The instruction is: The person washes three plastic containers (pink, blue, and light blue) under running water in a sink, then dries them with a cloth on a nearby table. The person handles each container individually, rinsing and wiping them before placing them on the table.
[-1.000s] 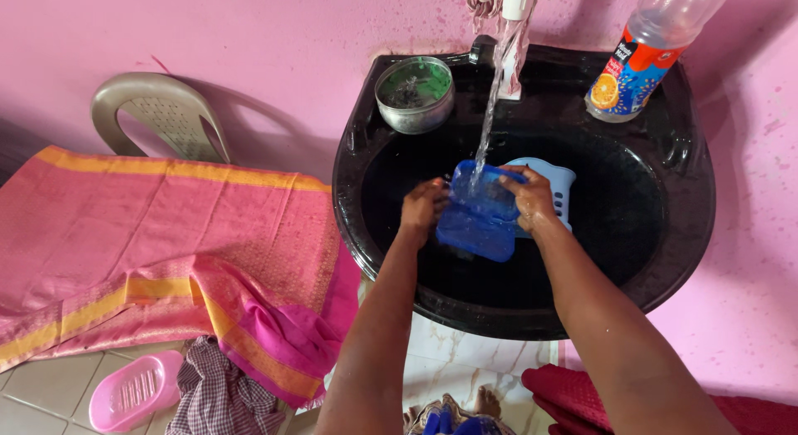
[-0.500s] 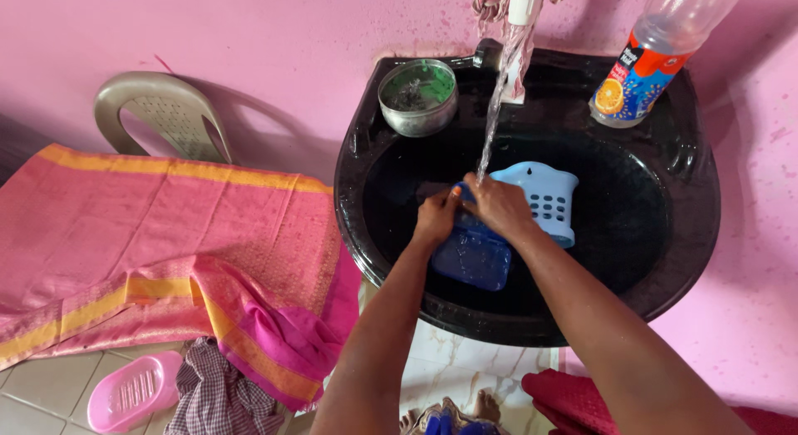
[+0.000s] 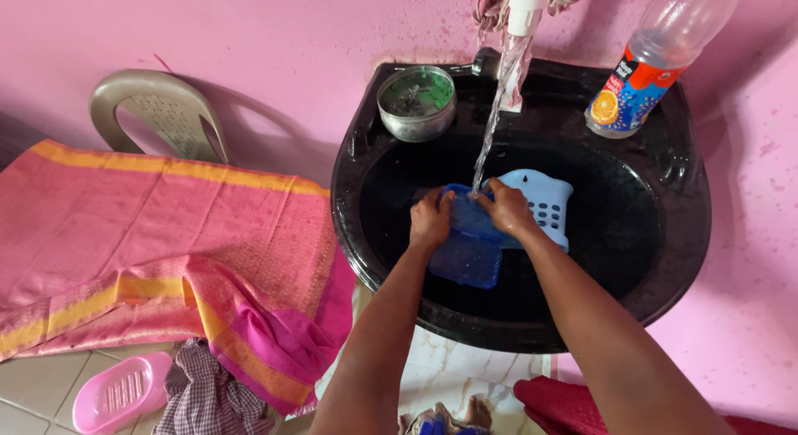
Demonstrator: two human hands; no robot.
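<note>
Blue lid (image 3: 467, 250) sits mid-frame, inside the black sink (image 3: 683, 235), just under the water stream (image 3: 492, 140) falling from the tap (image 3: 522, 7) at top centre. Both hands are on it.

Left hand (image 3: 430, 221) is clamped on the lid's left edge, fingers curled over the top, thumb side hidden. Right hand (image 3: 507, 207) grips the upper right corner, fingers wrapped narrow around the rim w/ knuckles up. So both are closed on the lid, not spread.

Doing the rinse well, my read: keep the lid tilted so water runs off the low end toward the bottom of the frame instead of pooling; hold by the edges only, so the flat face stays exposed to the stream; slide it side to side under the flow rather than moving the hands across it. Wet plastic looks slippery, so firm pinch, no loose fingertips.

Pose: both forearms come in from bottom centre, angled up & inward, meeting at the lid. Left arm is nearly vertical in frame, right arm runs diagonal from lower right. Wrists slightly bent down into the basin.

Nearby: pale blue basket (image 3: 544, 204) touching behind the right hand, steel bowl (image 3: 416, 101) on the rim upper left of the sink, bottle (image 3: 657, 56) upper right. Pink cloth (image 3: 166, 235) at left, pink soap dish (image 3: 120, 393) lower left.
</note>
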